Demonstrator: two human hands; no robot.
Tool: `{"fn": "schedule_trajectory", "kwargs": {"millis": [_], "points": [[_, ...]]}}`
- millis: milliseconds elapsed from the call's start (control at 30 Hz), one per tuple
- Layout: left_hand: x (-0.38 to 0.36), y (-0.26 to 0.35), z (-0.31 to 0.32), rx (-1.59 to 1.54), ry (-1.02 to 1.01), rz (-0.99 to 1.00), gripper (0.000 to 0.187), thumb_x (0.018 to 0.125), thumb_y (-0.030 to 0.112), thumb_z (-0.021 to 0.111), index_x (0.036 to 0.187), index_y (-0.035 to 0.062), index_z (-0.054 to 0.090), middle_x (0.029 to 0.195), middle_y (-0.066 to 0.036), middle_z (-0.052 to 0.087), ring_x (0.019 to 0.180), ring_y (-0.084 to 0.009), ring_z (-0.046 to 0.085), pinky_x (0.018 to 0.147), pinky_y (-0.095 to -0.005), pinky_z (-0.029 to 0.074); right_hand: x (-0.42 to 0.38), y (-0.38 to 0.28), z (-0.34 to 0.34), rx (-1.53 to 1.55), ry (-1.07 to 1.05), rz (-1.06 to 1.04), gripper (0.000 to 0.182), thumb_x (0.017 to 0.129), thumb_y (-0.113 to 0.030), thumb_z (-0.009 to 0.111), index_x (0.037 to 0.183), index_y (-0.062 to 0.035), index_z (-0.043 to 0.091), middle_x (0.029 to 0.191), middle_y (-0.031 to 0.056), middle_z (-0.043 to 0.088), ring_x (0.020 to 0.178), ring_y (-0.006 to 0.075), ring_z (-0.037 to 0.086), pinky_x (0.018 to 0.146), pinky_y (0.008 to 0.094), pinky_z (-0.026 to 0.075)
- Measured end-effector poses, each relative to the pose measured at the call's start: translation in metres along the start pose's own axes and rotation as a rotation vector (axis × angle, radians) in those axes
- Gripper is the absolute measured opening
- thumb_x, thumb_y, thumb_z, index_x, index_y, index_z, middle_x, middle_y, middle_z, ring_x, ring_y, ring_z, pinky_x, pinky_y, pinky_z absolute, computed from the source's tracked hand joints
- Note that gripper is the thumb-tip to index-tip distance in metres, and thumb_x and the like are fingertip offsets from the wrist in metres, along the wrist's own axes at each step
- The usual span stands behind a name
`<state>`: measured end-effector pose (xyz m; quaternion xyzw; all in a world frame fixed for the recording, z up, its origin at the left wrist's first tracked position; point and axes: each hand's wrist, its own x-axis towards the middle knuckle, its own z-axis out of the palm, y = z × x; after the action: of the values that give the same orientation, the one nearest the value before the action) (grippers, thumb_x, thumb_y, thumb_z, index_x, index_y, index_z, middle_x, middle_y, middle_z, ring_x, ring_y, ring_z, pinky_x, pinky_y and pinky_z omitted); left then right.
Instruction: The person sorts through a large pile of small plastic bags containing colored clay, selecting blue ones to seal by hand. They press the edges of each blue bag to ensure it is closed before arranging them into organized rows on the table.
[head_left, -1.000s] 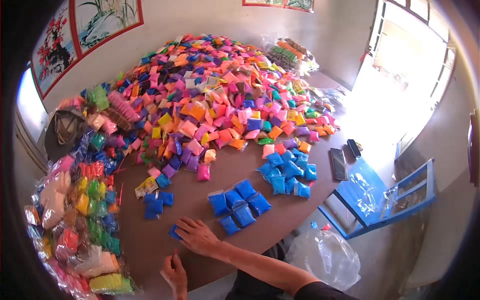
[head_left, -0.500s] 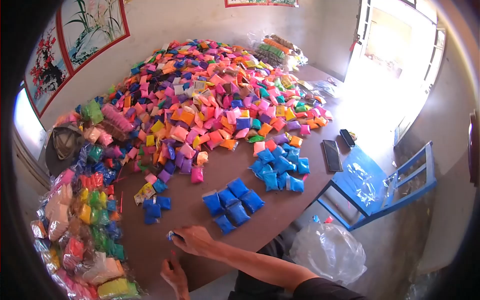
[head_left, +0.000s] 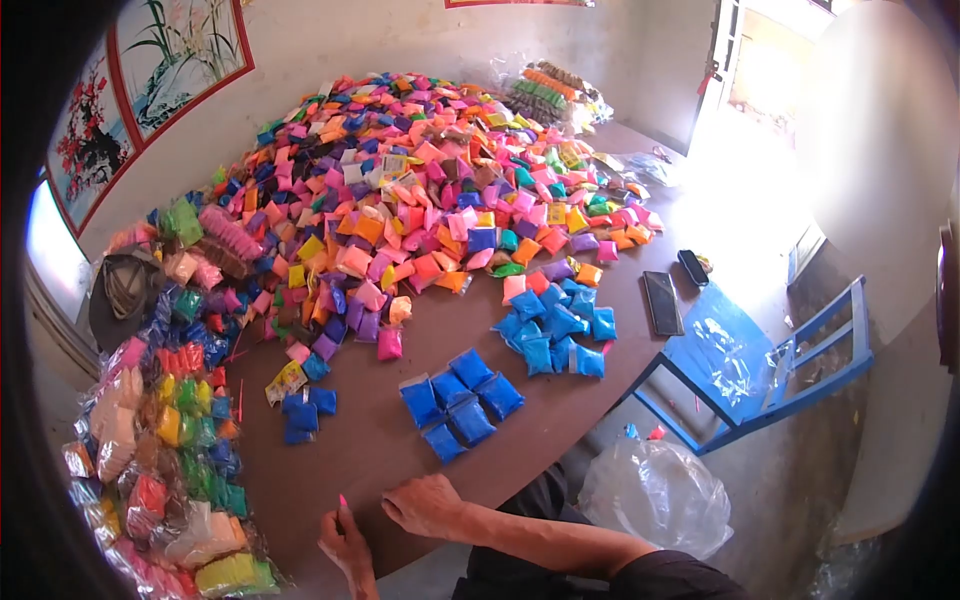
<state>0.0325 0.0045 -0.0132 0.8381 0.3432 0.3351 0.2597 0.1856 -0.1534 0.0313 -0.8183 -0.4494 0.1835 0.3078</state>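
Observation:
My left hand (head_left: 345,548) is closed near the table's front edge, and a small pink-tipped item (head_left: 343,500) sticks up from its fingers. Just right of it, my right hand (head_left: 424,506) rests low over the brown table (head_left: 340,470) with its fingers curled; whatever they hold, if anything, is hidden. Beyond the right hand lies a group of dark blue packets (head_left: 465,400). A smaller blue cluster (head_left: 300,420) sits above the left hand. Light blue packets (head_left: 555,325) are piled farther right.
A large heap of colourful packets (head_left: 400,190) covers the back. Bagged bundles (head_left: 200,430) line the left side. A phone (head_left: 662,303) and a black case (head_left: 692,267) lie at the right edge, beside a blue chair (head_left: 720,370) and a clear plastic bag (head_left: 655,495).
My right hand has moved right and slightly nearer, and the small bluish item at its fingertips no longer shows. The pink tip in my left hand now shows more clearly. The view has shifted slightly.

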Motion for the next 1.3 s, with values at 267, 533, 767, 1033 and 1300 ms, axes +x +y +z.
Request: {"fn": "schedule_trajectory", "kwargs": {"millis": [267, 533, 767, 1033, 1300], "points": [[0.000, -0.005, 0.004, 0.010, 0.022, 0.078, 0.030, 0.110, 0.023, 0.071, 0.094, -0.0022, 0.069, 0.076, -0.016, 0.065, 0.067, -0.0244, 0.059, 0.062, -0.0432, 0.045, -0.001, 0.016, 0.016, -0.060, 0.368, -0.164, 0.021, 0.102, -0.028, 0.070, 0.110, -0.0111, 0.081, 0.100, 0.0129, 0.073, 0.097, 0.0358, 0.074, 0.085, 0.0492, 0.060], [0.000, -0.002, 0.004, -0.003, 0.007, -0.016, 0.037, 0.109, 0.029, 0.075, 0.089, -0.0021, 0.071, 0.072, -0.013, 0.060, 0.067, -0.0167, 0.050, 0.060, -0.0393, 0.042, 0.001, 0.012, 0.011, 0.129, 0.041, 0.013, 0.021, 0.097, -0.024, 0.070, 0.109, -0.0099, 0.081, 0.110, 0.0160, 0.077, 0.099, 0.0412, 0.077, 0.085, 0.0522, 0.062], [0.002, 0.011, 0.001, -0.022, 0.007, 0.009, 0.033, 0.110, 0.028, 0.075, 0.092, 0.0004, 0.074, 0.071, -0.014, 0.064, 0.063, -0.0164, 0.053, 0.060, -0.0364, 0.047, -0.010, 0.008, 0.025, 0.040, 0.278, -0.052, 0.021, 0.096, -0.021, 0.075, 0.115, -0.0138, 0.077, 0.111, 0.0132, 0.075, 0.108, 0.0377, 0.073, 0.085, 0.0509, 0.061], [0.001, 0.009, -0.003, -0.058, -0.046, -0.075, 0.027, 0.109, 0.026, 0.075, 0.099, 0.0014, 0.076, 0.075, -0.012, 0.068, 0.064, -0.0167, 0.061, 0.062, -0.0343, 0.050, -0.031, 0.005, 0.002, -0.014, 0.443, -0.179, 0.041, 0.096, -0.024, 0.083, 0.131, -0.0090, 0.071, 0.141, 0.0155, 0.063, 0.131, 0.0388, 0.064, 0.097, 0.0521, 0.059], [0.000, 0.012, -0.002, -0.128, -0.035, 0.015, 0.016, 0.105, 0.017, 0.077, 0.103, 0.0014, 0.076, 0.077, -0.010, 0.072, 0.065, -0.0146, 0.063, 0.059, -0.0319, 0.051, -0.042, 0.028, 0.010, -0.242, 0.393, -0.355, 0.040, 0.091, -0.017, 0.084, 0.130, -0.0154, 0.075, 0.145, 0.0055, 0.065, 0.131, 0.0281, 0.066, 0.090, 0.0432, 0.054]]}}
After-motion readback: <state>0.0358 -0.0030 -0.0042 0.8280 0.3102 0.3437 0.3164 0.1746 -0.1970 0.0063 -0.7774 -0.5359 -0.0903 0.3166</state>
